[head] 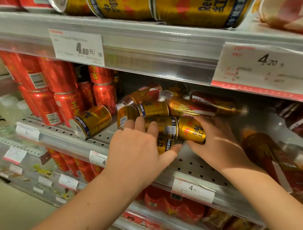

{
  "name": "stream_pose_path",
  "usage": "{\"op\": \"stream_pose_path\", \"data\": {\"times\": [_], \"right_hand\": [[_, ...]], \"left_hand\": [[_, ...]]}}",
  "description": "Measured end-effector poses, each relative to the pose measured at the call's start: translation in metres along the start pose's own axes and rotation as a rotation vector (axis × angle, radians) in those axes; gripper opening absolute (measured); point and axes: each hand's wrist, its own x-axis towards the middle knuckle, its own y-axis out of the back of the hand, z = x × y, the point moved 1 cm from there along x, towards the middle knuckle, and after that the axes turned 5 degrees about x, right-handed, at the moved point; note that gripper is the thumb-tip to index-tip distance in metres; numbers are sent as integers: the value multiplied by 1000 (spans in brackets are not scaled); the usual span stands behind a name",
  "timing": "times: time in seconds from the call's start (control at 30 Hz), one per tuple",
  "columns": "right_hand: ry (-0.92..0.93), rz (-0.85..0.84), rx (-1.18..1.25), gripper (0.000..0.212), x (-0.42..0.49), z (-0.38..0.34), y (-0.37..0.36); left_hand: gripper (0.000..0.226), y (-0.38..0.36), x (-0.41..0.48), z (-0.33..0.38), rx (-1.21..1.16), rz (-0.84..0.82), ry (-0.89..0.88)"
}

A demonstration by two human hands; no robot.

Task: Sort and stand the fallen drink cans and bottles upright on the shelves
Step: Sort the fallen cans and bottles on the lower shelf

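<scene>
Two hands (137,150); about six fallen gold cans (90,121); about eight upright red cans (59,75) far left; three bottles (263,152) right.

Grey metal store shelving, tiered. Middle shelf (188,165) perforated with rows of round holes, clear plastic strip along its front edge. Above it, a white price tag (78,47) reading 4.00; right of that, a larger tag (265,69) reading 4.20. Below and left, pale floor (4,206). Dim, warm light.

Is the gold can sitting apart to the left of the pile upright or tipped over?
Tipped over. The gold can lies on its side on the shelf, base facing the camera.
</scene>
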Motion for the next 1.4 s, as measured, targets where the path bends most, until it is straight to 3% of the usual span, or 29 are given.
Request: {"op": "stream_pose_path", "data": {"times": [0.2,0.37,0.5,0.7,0.9,1.03,1.2,1.4], "right_hand": [[50,-33,54,81,1,2,3],[87,140,44,51,-2,-3,3],[87,213,47,39,1,-3,9],[71,188,124,34,11,0,15],[19,127,121,38,37,5,12],[37,192,118,38,61,18,12],[-2,291,23,44,86,23,20],[-3,127,-153,49,104,40,44]], "left_hand": [[72,-8,-4,-16,-76,62,-37],[57,-20,3,-31,-278,103,-84],[51,-27,22,-46,-359,118,-79],[51,-29,44,-59,-379,43,-82],[28,-31,88,-76,-500,80,-65],[32,-42,135,-79,-519,57,-97],[45,-53,184,-64,-353,23,-314],[43,-72,235,-49,-321,-152,-334]]}}
